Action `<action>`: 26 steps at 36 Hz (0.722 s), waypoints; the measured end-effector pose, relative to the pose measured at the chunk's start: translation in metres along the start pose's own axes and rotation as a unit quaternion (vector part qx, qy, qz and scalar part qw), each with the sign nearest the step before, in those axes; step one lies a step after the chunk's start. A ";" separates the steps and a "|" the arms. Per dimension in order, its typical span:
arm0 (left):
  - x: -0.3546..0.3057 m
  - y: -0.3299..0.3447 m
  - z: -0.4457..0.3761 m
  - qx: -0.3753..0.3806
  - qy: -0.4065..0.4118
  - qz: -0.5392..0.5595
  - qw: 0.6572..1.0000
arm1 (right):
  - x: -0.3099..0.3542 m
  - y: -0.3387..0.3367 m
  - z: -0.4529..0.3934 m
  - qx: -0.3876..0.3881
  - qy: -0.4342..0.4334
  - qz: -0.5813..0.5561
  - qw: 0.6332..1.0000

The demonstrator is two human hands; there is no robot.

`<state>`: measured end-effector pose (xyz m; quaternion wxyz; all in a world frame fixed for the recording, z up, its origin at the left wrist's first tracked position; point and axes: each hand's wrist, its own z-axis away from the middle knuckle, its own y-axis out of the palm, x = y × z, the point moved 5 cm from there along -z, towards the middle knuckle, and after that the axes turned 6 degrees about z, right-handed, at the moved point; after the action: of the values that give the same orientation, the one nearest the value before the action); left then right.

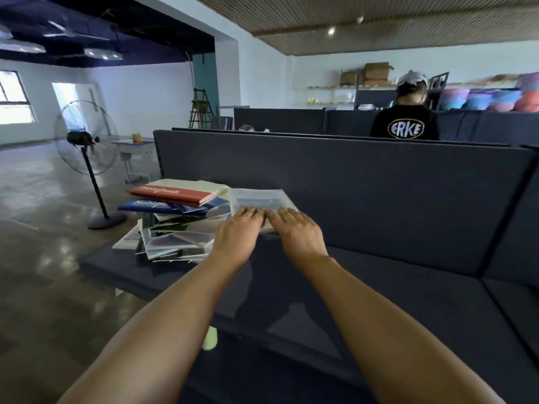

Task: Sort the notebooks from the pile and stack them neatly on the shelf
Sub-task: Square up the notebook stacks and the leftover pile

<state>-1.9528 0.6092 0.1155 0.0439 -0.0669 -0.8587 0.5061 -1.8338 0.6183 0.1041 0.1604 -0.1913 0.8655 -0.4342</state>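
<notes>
A messy pile of notebooks (175, 228) lies at the left end of a dark blue padded surface (393, 281). A red notebook (175, 193) tops the pile, with a blue notebook (151, 205) under it and several plastic-wrapped ones below. Just right of the pile a pale wrapped notebook (259, 198) lies flat. My left hand (237, 234) and my right hand (297, 231) rest side by side on its near edge, fingers straight and flat on the cover. Their palms hide its near edge.
A dark padded back panel (350, 164) rises behind the notebooks. A standing fan (86, 141) is on the polished floor to the left. A person in a black shirt (405, 121) sits behind further partitions, facing away. A ladder (201, 109) leans far back.
</notes>
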 end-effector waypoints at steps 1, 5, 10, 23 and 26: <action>-0.009 -0.001 0.003 0.000 0.006 0.001 1.000 | -0.005 -0.003 0.008 0.003 0.004 0.004 1.000; -0.054 -0.003 0.013 0.007 0.032 0.017 0.999 | -0.032 -0.020 0.045 -0.001 0.020 0.006 1.000; -0.123 0.004 0.028 0.025 0.049 0.035 0.998 | -0.074 -0.048 0.104 0.001 0.037 0.022 0.999; -0.324 0.041 0.067 0.101 0.107 0.118 0.982 | -0.200 -0.097 0.269 0.070 0.115 0.054 0.990; -0.354 0.049 0.073 0.113 0.120 0.132 0.978 | -0.219 -0.103 0.294 0.079 0.131 0.065 0.986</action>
<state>-1.6100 0.5135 0.0348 0.0867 -0.2344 -0.7683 0.5894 -1.4915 0.4620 0.0440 0.0876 -0.0628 0.8528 -0.5111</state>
